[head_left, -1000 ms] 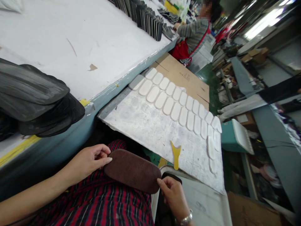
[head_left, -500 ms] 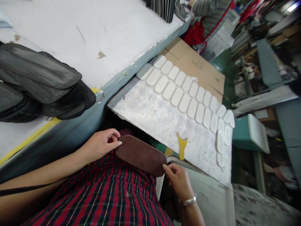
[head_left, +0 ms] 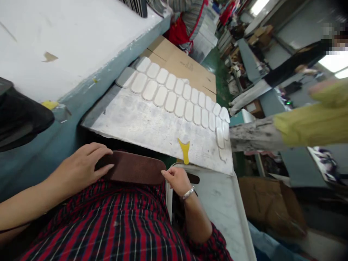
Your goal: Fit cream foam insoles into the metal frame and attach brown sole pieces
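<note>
Head view, left hand [head_left: 81, 168] and right hand [head_left: 176, 178] pinching brown insole [head_left: 133, 168] ends, below white board [head_left: 152, 127] edge.

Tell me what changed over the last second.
The left hand slid further over its end of the brown leather piece, fingers now on top. The right hand stayed pinching the other end. Yellow scraper and white pads stayed put.
</note>
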Available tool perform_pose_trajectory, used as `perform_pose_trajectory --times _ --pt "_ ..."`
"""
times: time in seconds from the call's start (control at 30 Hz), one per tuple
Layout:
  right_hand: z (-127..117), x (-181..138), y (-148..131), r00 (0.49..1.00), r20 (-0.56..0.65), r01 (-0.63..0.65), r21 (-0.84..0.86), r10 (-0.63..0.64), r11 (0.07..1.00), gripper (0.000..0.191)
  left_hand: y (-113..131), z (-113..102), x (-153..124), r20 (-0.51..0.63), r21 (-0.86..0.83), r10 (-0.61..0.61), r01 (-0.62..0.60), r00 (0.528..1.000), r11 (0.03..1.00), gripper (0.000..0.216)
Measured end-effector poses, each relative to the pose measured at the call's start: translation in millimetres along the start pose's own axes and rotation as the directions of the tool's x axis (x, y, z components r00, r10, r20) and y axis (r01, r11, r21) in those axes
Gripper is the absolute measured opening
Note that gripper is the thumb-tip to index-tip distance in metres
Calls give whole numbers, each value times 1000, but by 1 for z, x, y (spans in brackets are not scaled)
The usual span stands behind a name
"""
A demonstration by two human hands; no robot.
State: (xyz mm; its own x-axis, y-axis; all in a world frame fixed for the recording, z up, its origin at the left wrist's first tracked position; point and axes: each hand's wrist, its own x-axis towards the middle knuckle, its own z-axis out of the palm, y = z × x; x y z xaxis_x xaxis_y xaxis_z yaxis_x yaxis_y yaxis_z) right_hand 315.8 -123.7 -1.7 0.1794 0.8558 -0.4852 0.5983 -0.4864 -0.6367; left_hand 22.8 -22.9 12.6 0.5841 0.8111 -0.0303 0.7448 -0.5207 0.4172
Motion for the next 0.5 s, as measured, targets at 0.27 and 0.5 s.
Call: perform_pose_trajectory --times 0.27,0.5 --pt "-3 -1 4 999 -13 34 9 -34 999 34 48 36 37 190 54 479 -497 857 866 47" --pt "-8 -2 3 997 -32 68 -22 -69 997 33 68 45 46 224 24 479 -496 849 868 41"
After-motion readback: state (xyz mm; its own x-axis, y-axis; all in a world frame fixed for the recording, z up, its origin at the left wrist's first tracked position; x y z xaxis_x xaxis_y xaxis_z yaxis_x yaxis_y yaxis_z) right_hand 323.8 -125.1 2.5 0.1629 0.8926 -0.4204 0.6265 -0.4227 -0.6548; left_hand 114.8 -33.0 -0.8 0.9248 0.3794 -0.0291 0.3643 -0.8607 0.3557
